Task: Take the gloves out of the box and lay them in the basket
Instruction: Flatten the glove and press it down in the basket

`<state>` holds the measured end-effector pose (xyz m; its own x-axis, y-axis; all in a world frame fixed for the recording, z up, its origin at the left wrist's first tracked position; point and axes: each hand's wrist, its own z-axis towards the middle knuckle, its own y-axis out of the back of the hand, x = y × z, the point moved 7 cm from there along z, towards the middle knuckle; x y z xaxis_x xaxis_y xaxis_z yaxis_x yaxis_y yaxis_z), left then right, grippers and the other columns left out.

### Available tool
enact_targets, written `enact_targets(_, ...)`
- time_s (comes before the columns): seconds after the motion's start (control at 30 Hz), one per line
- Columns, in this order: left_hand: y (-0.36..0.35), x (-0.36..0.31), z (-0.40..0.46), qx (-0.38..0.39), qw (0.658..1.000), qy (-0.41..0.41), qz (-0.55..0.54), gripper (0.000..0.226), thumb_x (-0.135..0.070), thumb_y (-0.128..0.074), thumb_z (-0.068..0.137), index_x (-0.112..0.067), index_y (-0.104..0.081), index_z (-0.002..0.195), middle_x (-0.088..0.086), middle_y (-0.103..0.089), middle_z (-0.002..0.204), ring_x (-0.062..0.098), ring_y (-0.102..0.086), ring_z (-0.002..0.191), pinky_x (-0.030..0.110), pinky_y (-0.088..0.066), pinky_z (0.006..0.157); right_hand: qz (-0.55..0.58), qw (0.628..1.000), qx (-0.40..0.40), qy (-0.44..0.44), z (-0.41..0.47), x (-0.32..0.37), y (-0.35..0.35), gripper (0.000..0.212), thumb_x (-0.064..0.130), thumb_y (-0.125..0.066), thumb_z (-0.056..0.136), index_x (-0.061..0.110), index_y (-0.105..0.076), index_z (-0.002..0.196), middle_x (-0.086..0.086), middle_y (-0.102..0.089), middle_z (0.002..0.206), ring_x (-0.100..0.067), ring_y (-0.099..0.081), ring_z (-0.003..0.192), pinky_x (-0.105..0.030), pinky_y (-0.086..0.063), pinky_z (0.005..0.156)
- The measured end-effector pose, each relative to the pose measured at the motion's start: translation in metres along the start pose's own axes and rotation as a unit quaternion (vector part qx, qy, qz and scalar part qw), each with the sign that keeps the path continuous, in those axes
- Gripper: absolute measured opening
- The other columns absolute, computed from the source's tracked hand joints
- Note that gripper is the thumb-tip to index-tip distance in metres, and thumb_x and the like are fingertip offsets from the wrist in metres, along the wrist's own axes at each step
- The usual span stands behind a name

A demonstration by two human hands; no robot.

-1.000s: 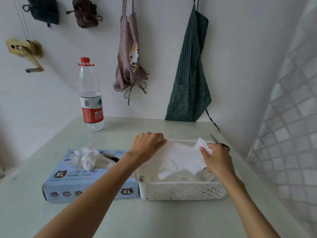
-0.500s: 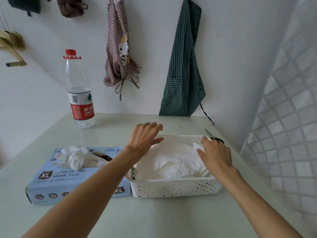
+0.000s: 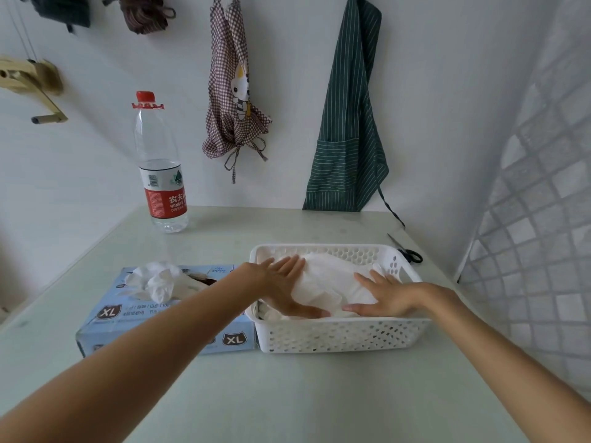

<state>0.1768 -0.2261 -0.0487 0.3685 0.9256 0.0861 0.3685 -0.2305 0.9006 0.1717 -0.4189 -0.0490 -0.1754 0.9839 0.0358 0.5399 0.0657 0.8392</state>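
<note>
Pale worktop (image 3: 287, 394) against white wall, tiled wall right. Both hands flat, fingers straight, gripping nothing: left hand (image 3: 281, 287) and right hand (image 3: 388, 297) press white gloves (image 3: 332, 282) into basket (image 3: 339, 334). Box (image 3: 134, 318) touches the basket's left; more gloves poke out.

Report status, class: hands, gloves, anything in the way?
Left hand and right hand both flat, pressing gloves down in basket. Another glove pokes from box. Nothing in the way.
</note>
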Motion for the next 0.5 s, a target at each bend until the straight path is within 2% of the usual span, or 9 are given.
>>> enact_targets(0.2, -0.005, -0.006, 0.000, 0.020, 0.998, 0.028, 0.057, 0.107, -0.079, -0.031, 0.081, -0.014, 0.027, 0.145, 0.004, 0.029, 0.154, 0.017, 0.022, 0.143, 0.039, 0.015, 0.116, -0.049, 0.998, 0.036, -0.024, 0.007, -0.002, -0.006, 0.104, 0.081, -0.033, 0.078, 0.027, 0.021, 0.148, 0.000, 0.028, 0.156, -0.025, 0.020, 0.145, -0.050, 0.006, 0.118)
enact_targets(0.27, -0.001, -0.007, -0.004, 0.013, 0.998, 0.027, 0.048, 0.110, -0.082, -0.030, 0.079, -0.014, 0.026, 0.146, 0.004, 0.028, 0.155, 0.017, 0.022, 0.143, 0.040, 0.016, 0.116, -0.061, 0.997, 0.042, -0.029, 0.007, -0.003, -0.003, 0.105, 0.083, -0.033, 0.076, 0.028, 0.020, 0.149, 0.001, 0.026, 0.156, -0.024, 0.018, 0.146, -0.049, 0.004, 0.118)
enact_targets(0.33, 0.008, -0.002, -0.013, 0.007, 0.999, 0.029, 0.022, 0.118, -0.088, -0.029, 0.071, -0.015, 0.025, 0.146, 0.001, 0.027, 0.155, 0.015, 0.022, 0.143, 0.042, 0.015, 0.116, -0.063, 0.998, 0.020, -0.019, 0.000, -0.002, 0.008, 0.103, 0.080, -0.037, 0.077, 0.030, 0.016, 0.150, 0.001, 0.024, 0.157, -0.023, 0.019, 0.145, -0.048, 0.004, 0.119)
enact_targets(0.4, 0.015, 0.005, -0.023, 0.010, 0.999, 0.037, 0.023, 0.121, -0.091, -0.027, 0.067, -0.015, 0.024, 0.147, -0.001, 0.024, 0.156, 0.012, 0.022, 0.143, 0.042, 0.016, 0.116, -0.049, 0.998, -0.037, 0.002, -0.009, -0.001, 0.024, 0.101, 0.074, -0.044, 0.080, 0.029, 0.011, 0.151, 0.001, 0.022, 0.158, -0.022, 0.021, 0.145, -0.046, 0.003, 0.118)
enact_targets(0.47, 0.017, 0.009, -0.033, 0.027, 0.996, 0.051, 0.062, 0.116, -0.088, -0.026, 0.072, -0.013, 0.019, 0.148, 0.000, 0.018, 0.158, 0.013, 0.017, 0.144, 0.041, 0.017, 0.115, -0.057, 0.996, -0.064, 0.009, -0.012, -0.004, 0.027, 0.099, 0.072, -0.045, 0.082, 0.028, 0.009, 0.152, -0.001, 0.020, 0.158, -0.021, 0.019, 0.146, -0.043, 0.003, 0.119)
enact_targets(0.5, 0.015, 0.008, -0.038, 0.039, 0.994, 0.060, 0.085, 0.112, -0.085, -0.027, 0.076, -0.010, 0.016, 0.148, 0.003, 0.012, 0.159, 0.014, 0.013, 0.146, 0.040, 0.017, 0.114, -0.072, 0.996, -0.052, -0.001, -0.009, -0.008, 0.022, 0.099, 0.073, -0.043, 0.082, 0.028, 0.009, 0.152, -0.001, 0.019, 0.159, -0.022, 0.017, 0.146, -0.044, 0.003, 0.120)
